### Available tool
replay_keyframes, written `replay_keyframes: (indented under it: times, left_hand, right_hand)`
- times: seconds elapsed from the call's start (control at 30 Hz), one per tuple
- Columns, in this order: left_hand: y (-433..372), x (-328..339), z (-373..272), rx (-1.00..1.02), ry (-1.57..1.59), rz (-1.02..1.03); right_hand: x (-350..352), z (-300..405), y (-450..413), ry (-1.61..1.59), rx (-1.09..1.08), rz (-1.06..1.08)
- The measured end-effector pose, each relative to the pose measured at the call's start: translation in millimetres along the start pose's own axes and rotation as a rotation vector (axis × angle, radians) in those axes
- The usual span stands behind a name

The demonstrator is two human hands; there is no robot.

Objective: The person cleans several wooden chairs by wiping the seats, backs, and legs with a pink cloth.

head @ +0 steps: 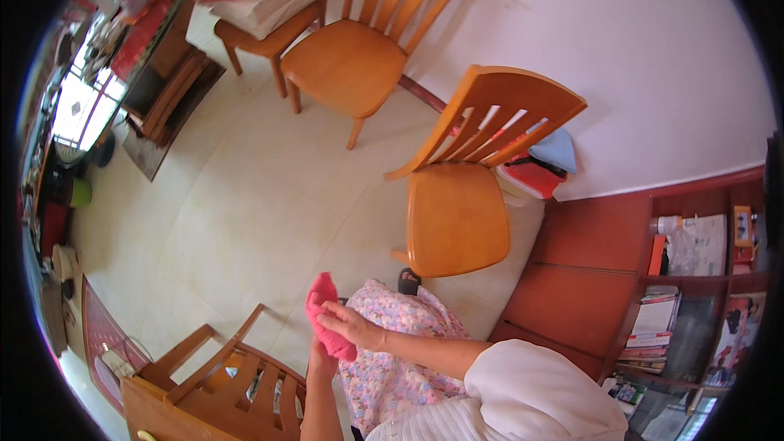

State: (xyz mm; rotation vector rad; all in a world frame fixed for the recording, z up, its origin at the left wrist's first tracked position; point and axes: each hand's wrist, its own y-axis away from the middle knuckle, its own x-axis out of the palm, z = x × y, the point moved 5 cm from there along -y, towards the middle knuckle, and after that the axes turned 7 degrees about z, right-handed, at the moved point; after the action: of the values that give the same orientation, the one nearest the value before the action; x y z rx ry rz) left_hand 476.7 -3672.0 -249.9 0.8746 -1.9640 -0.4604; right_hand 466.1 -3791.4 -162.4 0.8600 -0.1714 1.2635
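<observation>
A folded pink cloth (329, 324) is held between both hands in front of my body. My right hand (354, 326) lies over it from the right, fingers pressed on its upper face. My left hand (323, 352) is beneath the cloth and mostly hidden by it. Below the hands is a flowered skirt (398, 355). A wooden chair (459, 220) stands ahead to the right, its seat close to my dark slipper (409, 282).
Another wooden chair (346, 67) stands near the wall, beside one bearing bags (263, 6). A slatted wooden chair (245, 386) is at lower left. A red-brown cabinet with shelves (588, 278) lines the right. A cluttered table (138, 43) stands at upper left.
</observation>
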Motion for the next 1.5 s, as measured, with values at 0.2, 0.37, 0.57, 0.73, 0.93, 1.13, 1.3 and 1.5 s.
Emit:
replay_keyframes:
  times: [0.2,0.37,0.57,0.73,0.93,1.13,1.3,1.5]
  left_hand:
    - [-12.8,93.5,-25.1,-0.026,0.215,0.129]
    - [-59.2,151.0,-46.0,0.038,-0.158,-0.173]
    - [-90.6,322.9,-100.5,0.385,-0.907,0.073]
    - [-87.7,453.2,-151.8,0.788,-1.034,0.064]
    - [-151.3,523.7,-190.8,1.030,-1.271,-0.115]
    - [-224.8,519.7,-158.1,1.320,-1.900,-0.260]
    - [-248.0,531.0,-123.2,1.318,-2.252,0.146]
    - [-296.9,555.2,-135.2,0.757,-2.191,0.327]
  right_hand:
    - [-37.2,49.2,26.0,-0.178,-0.104,0.039]
    - [-163.6,85.7,71.2,-0.102,-0.231,-0.528]
    - [-229.7,171.4,134.4,-0.216,-0.416,-0.678]
    - [-246.5,305.0,196.4,-0.073,-0.970,-0.588]
    - [-284.2,412.9,196.6,1.081,-1.132,-0.902]
    - [-358.6,405.9,133.1,1.205,-0.749,-1.022]
    - [-373.6,427.1,124.7,1.576,-0.398,-1.049]
    - [-418.6,445.7,119.4,1.508,-0.372,-0.834]
